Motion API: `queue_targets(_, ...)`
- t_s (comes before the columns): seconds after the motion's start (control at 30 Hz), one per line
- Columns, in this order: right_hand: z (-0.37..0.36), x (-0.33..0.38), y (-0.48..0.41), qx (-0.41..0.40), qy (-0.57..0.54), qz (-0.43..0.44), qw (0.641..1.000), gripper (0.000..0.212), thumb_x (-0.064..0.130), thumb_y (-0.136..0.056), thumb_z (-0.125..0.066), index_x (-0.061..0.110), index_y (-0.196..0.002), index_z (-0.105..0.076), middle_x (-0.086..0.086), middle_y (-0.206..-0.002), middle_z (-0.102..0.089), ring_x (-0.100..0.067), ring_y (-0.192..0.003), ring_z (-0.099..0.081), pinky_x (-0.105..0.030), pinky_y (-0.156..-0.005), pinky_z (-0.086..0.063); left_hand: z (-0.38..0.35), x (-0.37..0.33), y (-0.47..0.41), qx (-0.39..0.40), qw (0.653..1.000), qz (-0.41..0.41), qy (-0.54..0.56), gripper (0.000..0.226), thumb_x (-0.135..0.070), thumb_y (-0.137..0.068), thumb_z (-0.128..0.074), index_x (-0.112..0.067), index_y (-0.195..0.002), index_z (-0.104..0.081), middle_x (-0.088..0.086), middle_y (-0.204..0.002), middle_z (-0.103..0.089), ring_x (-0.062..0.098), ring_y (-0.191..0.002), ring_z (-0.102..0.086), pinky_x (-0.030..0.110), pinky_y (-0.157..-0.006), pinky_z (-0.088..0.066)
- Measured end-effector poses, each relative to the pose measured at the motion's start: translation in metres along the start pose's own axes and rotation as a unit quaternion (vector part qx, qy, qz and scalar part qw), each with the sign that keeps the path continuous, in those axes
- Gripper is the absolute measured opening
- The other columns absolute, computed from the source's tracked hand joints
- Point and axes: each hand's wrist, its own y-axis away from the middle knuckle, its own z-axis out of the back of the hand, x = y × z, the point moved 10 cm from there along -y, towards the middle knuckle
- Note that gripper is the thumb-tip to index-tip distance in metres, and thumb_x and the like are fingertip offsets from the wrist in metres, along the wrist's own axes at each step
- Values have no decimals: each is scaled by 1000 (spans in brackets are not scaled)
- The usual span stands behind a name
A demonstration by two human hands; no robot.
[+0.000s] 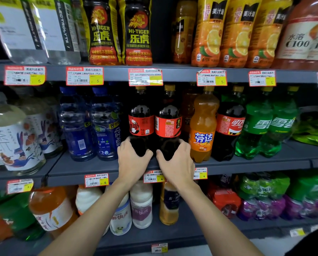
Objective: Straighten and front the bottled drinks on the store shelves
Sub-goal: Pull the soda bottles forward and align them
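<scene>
Drinks aisle, grey middle shelf (91, 169): our left grip (131, 159) wraps the left cola bottle (141, 122), right grip (176, 161) wraps the right cola bottle (168, 124), low down, probably to twist their turned-away labels forward.

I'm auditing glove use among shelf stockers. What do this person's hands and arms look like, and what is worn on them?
The left hand and the right hand are bare: no gloves, and no ring, watch or band shows. The left forearm and the right forearm are bare too, with no sleeve in view down to the frame's edge.
</scene>
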Motion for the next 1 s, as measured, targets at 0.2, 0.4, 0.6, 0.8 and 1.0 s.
queue_targets(0.2,2,-4,-7,-1,29,-39,999,96,71,-74,-68,16,-145,-35,-3,-129,-47,-26,-106,-63,-36,-79,-45,2,-1,0,-7,1000,-4,-5,58,-36,-77,-73,-13,-127,-55,3,-120,-59,21,-120,-45,46,-101,-44)
queue_targets(0.4,-1,-1,1,-9,22,0,1000,79,66,-84,-58,18,-142,-35,-3,-129,-47,-28,-102,-65,-33,-73,-38,2,1,-1,-7,1000,-13,-2,63,-37,-78,-75,-11,-132,-54,4,-123,-61,23,-122,-48,46,-102,-45)
queue_targets(0.6,2,-7,-4,-12,-15,-25,1000,76,69,-75,-68,23,-129,-37,3,-123,-51,-22,-99,-65,-30,-71,-39,1,2,-2,-7,1000,-9,23,62,-34,-75,-77,-12,-129,-56,2,-118,-64,25,-118,-55,47,-99,-49)
queue_targets(0.8,5,-2,-4,-29,53,7,998,87,77,-81,-52,19,-142,-31,-2,-134,-49,-26,-99,-67,-33,-72,-39,1,5,-2,-15,1000,-11,19,69,-37,-76,-78,-13,-135,-51,0,-123,-61,22,-122,-52,46,-103,-46)
queue_targets(1.0,-1,1,-9,12,-20,21,1000,79,62,-83,-59,23,-146,-33,2,-130,-55,-23,-109,-63,-33,-81,-47,-3,16,-6,-11,999,14,26,76,-42,-72,-79,-16,-135,-47,-2,-120,-58,18,-121,-49,40,-100,-47)
